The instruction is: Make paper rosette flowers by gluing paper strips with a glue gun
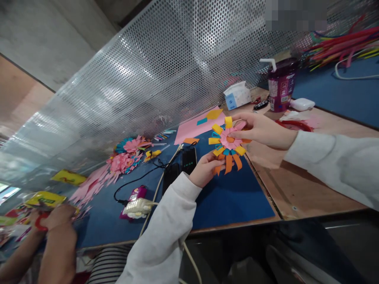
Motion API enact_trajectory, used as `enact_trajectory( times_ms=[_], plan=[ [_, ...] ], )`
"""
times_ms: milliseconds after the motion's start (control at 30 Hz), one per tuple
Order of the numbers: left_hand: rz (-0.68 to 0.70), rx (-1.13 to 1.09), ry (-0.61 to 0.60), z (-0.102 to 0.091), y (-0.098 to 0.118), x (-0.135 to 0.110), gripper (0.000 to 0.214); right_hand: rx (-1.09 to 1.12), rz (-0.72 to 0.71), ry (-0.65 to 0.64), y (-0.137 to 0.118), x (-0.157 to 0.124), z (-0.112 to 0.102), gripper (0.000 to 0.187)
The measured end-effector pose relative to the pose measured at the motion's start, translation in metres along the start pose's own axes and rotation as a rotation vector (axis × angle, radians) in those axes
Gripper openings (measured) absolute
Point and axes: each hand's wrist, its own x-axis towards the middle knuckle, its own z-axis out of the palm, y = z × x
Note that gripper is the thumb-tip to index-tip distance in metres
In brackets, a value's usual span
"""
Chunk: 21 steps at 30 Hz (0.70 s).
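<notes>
Between my two hands is a layered paper flower (229,141) with a pink centre, teal and yellow loops, and orange petals at its lower edge. My left hand (206,169) pinches the orange petals from below left. At the upper right, my right hand (257,128) has its thumb on the pink centre, with its fingers behind the rim. The flower is held up above the blue table top (237,205). Just left of my left hand lies a dark phone (188,158) with a lit clock.
At left, a co-worker's hands (59,217) hold red-handled scissors (41,222). Pink paper flowers (122,162), a power strip (139,207) with cables and a pink sheet (188,128) lie on the table. A purple cup (281,88) with a straw and a tissue pack (237,96) stand behind.
</notes>
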Motion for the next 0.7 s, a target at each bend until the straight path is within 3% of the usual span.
enact_trajectory(
  times_ms=[400, 700],
  plan=[
    [-0.063, -0.036, -0.038, 0.000, 0.005, -0.001, 0.036, -0.105, -0.007, -0.041, 0.005, 0.001, 0.000, 0.039],
    [-0.068, -0.041, -0.033, 0.002, 0.006, 0.000, 0.030, -0.140, -0.097, 0.032, 0.012, 0.001, 0.003, 0.037]
  ],
)
